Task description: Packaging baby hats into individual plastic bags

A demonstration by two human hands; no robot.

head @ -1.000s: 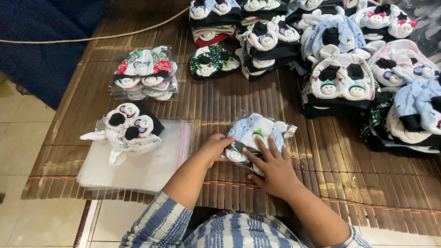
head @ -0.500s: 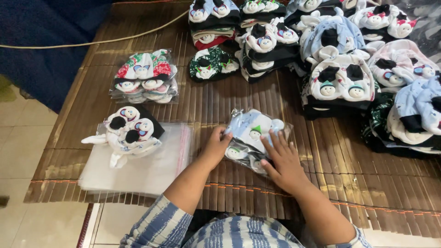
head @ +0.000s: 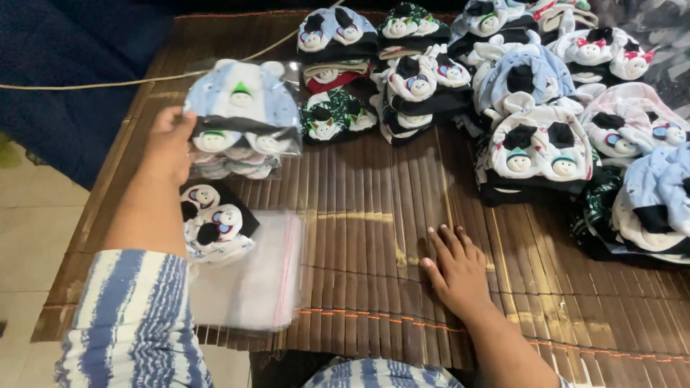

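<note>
My left hand (head: pixel 169 141) grips a clear plastic packet of light blue baby hats (head: pixel 243 106) by its left edge and holds it over another packed bundle (head: pixel 237 165) at the left of the bamboo mat (head: pixel 366 215). My right hand (head: pixel 456 270) lies flat on the bare mat near the front, fingers spread, holding nothing. Under my left forearm sits an unpacked stack of white and black hats (head: pixel 215 224) on a pile of empty clear bags (head: pixel 251 280).
Several stacks of baby hats with small faces fill the back and right of the mat, such as a dark green stack (head: pixel 335 121) and a white and black stack (head: pixel 537 152). A thin cord (head: pixel 86 85) runs over dark blue cloth (head: pixel 65 93) at the left.
My left hand lifted the packed bundle from the mat's front centre and carried it to the back left over the other packet. My right hand let go and now rests on the mat.
</note>
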